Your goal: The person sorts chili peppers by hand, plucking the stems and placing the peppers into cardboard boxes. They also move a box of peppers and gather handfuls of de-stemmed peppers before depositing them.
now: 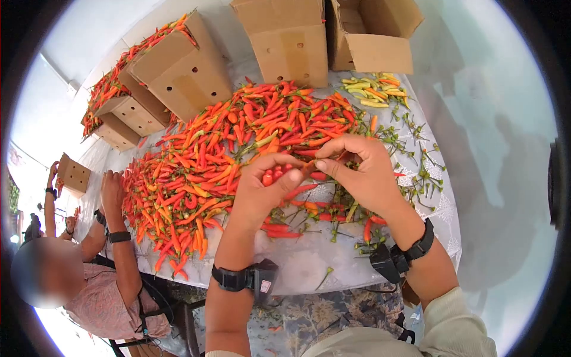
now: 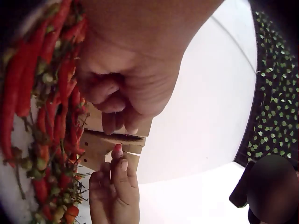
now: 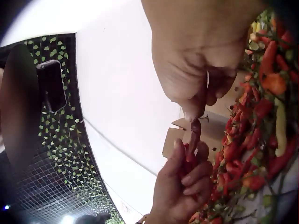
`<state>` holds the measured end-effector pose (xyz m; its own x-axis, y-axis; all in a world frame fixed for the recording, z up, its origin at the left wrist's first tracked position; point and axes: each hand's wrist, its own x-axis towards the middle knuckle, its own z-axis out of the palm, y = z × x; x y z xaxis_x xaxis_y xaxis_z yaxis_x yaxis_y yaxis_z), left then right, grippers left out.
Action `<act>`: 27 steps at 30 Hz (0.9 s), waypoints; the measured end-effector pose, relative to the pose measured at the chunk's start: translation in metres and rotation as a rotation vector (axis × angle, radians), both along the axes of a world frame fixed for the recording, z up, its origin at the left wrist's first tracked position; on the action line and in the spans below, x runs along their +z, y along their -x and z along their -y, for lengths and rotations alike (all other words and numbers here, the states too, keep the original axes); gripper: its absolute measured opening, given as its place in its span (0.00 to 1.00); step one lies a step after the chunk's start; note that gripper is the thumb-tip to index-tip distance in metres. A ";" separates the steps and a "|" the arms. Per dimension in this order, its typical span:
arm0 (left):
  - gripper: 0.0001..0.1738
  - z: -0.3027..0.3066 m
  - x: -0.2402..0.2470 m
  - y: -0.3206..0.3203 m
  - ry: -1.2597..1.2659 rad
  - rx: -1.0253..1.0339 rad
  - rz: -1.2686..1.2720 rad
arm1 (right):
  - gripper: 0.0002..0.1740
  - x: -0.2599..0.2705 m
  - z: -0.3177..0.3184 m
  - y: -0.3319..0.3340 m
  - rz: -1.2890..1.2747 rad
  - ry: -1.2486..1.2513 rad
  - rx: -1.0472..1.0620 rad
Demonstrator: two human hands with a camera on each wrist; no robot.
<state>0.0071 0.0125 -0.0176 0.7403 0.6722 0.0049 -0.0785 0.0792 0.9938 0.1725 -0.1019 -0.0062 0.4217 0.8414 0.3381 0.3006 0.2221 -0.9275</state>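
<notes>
My left hand (image 1: 264,184) is curled round several red chillies (image 1: 276,174) over the near side of a big chilli pile (image 1: 262,119). One dark red chilli (image 3: 195,133) stands up out of that hand in the right wrist view. At its stem end, my right hand (image 1: 366,175) pinches it between thumb and forefinger. A thin green stem (image 3: 205,118) shows beside those fingertips. The left wrist view has my left hand (image 2: 131,74) at the top, hiding most of its bunch, with my right hand (image 2: 114,191) below.
Loose green stems (image 1: 422,172) lie scattered on the patterned white tablecloth (image 1: 291,262). Yellow-green chillies (image 1: 372,89) form a small heap at the back right. Cardboard boxes (image 1: 291,53) line the back, some filled with chillies. Another person (image 1: 113,291) works at the left.
</notes>
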 end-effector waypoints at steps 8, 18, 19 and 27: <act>0.12 0.007 0.001 -0.006 -0.121 -0.050 -0.011 | 0.07 -0.003 0.000 0.001 0.152 -0.013 -0.021; 0.08 0.000 -0.006 0.000 -0.063 0.113 -0.023 | 0.08 0.017 0.018 -0.024 0.065 -0.204 -0.302; 0.08 -0.003 -0.006 0.000 -0.039 0.136 0.003 | 0.08 0.018 0.025 -0.035 -0.005 -0.210 -0.344; 0.06 -0.001 -0.009 -0.003 0.014 0.213 0.084 | 0.13 0.039 0.205 -0.119 0.133 -0.053 -0.881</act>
